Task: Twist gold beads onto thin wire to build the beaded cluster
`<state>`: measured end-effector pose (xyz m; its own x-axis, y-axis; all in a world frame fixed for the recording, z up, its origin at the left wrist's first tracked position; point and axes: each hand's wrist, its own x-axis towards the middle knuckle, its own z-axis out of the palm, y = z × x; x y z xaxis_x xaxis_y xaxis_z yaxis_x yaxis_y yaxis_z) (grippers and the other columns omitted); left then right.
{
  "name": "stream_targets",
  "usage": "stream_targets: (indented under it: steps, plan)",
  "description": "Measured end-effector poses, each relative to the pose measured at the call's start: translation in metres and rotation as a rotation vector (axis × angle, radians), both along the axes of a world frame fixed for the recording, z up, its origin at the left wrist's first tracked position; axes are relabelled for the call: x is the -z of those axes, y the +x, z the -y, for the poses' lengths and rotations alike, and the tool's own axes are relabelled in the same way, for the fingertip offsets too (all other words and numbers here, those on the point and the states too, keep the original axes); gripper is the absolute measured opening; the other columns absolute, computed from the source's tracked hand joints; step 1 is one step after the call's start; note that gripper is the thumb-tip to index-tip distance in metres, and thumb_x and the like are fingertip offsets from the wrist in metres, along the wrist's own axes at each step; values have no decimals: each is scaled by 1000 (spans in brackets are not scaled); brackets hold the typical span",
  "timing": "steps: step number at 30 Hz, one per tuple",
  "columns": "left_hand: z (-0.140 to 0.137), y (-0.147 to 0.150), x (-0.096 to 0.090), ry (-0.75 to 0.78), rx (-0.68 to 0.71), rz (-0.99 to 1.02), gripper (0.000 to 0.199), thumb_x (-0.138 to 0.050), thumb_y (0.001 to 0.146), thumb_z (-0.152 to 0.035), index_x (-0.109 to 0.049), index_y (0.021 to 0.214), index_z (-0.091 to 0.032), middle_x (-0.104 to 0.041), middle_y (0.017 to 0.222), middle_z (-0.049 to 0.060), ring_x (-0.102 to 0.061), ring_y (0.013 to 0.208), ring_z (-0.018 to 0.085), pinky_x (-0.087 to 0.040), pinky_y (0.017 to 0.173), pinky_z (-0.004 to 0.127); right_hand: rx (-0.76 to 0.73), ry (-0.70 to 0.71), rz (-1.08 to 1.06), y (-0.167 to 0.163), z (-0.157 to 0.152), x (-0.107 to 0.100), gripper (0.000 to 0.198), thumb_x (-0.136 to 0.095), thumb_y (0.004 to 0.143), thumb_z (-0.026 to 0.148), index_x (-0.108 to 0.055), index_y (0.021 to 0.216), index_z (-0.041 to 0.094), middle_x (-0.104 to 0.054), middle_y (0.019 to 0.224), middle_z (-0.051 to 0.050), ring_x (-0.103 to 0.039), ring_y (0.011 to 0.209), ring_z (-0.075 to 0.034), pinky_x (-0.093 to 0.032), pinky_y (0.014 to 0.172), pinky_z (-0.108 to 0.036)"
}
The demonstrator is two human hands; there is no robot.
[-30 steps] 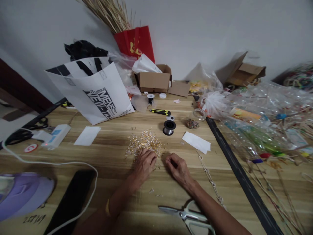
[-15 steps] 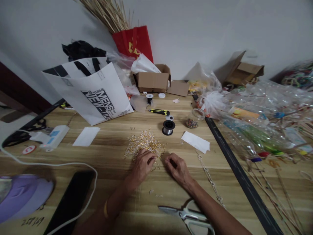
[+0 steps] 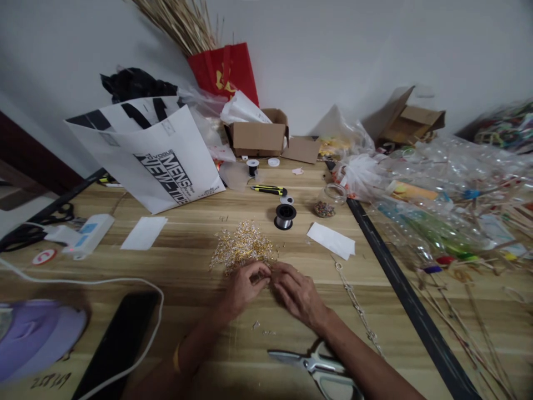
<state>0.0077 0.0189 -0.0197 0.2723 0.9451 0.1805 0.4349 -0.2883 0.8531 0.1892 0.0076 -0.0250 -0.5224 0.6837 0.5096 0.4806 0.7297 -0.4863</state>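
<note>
Fingertips on the left hand (image 3: 244, 288) and right hand (image 3: 300, 294) sit practically tip to tip, curled in, though it's too dim and tiny to tell if they're pinching anything. The gold-and-clear bead pile (image 3: 242, 243) lies just past the left fingers, stretched more side to side than front to back, so the left hand's nearer. Beyond it, off to the right, there's a black spool (image 3: 285, 217) (scissors (image 3: 310, 364) are down by the right forearm (image 3: 358, 350)).
</note>
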Motion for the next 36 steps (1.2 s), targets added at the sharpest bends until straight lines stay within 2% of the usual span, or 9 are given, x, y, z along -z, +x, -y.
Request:
stream_targets:
  steps: [3, 5, 7, 11, 16, 24, 27, 30, 36]
  plan:
    - [2, 2, 1, -14, 8, -22, 8, -59, 70, -8, -60, 68, -16, -64, 70, 1, -59, 69, 14, -47, 66, 23, -1, 15, 121, 0, 1, 4, 15, -37, 92, 16, -51, 98, 18, -61, 94, -10, -59, 81, -17, -48, 68, -28]
    - [3, 2, 2, -40, 22, -23, 8, -60, 70, -7, -60, 69, -15, -64, 70, 1, -60, 70, 14, -47, 66, 23, 47, 20, 185, 0, 1, 6, 14, -36, 93, 17, -50, 90, 17, -58, 77, -6, -56, 67, -16, -44, 61, -25]
    - [3, 2, 3, -70, 51, -13, 8, -59, 71, -7, -61, 73, -15, -65, 73, 2, -61, 72, 14, -47, 67, 23, 93, 23, 234, 0, 1, 7, 15, -36, 93, 18, -50, 87, 17, -56, 71, -4, -53, 61, -15, -40, 57, -24]
    - [4, -2, 3, -40, 48, -25, 12, -56, 75, -6, -63, 80, -15, -66, 80, 3, -62, 75, 14, -48, 71, 24, 115, -15, 272, 0, 0, 6, 13, -38, 93, 18, -50, 89, 17, -58, 73, -4, -54, 62, -14, -36, 57, -23]
    - [0, -9, -2, 117, -17, -139, 14, -56, 75, -5, -63, 79, -16, -66, 78, 3, -59, 75, 14, -47, 70, 25, 132, -73, 301, 1, 0, 4, 11, -39, 92, 18, -50, 92, 17, -60, 73, -3, -56, 64, -13, -33, 57, -23]
    - [0, -10, -2, 302, 81, -345, 7, -61, 78, -11, -64, 80, -17, -61, 80, 3, -50, 84, 17, -43, 77, 30, 178, -105, 345, 1, -1, 6, 10, -42, 92, 18, -50, 87, 18, -61, 74, -4, -56, 65, -13, -32, 58, -22]
    - [2, -7, -4, 310, 116, -445, 6, -59, 82, -16, -64, 80, -17, -59, 81, 4, -48, 86, 19, -42, 79, 32, 186, -106, 365, 0, -1, 5, 10, -42, 91, 17, -50, 84, 18, -60, 75, -3, -56, 65, -14, -32, 58, -23]
    - [2, -6, -5, 293, 145, -509, 12, -55, 85, -18, -64, 76, -16, -58, 80, 4, -48, 85, 19, -42, 79, 33, 192, -115, 368, 0, -1, 4, 11, -42, 91, 17, -50, 84, 18, -59, 76, -3, -56, 66, -14, -33, 58, -23]
    - [1, -6, -3, 304, 158, -528, 17, -51, 87, -20, -62, 75, -16, -57, 78, 4, -48, 83, 18, -41, 76, 32, 186, -144, 320, 1, -3, 8, 14, -40, 92, 19, -51, 84, 18, -57, 79, -3, -55, 63, -13, -36, 57, -21]
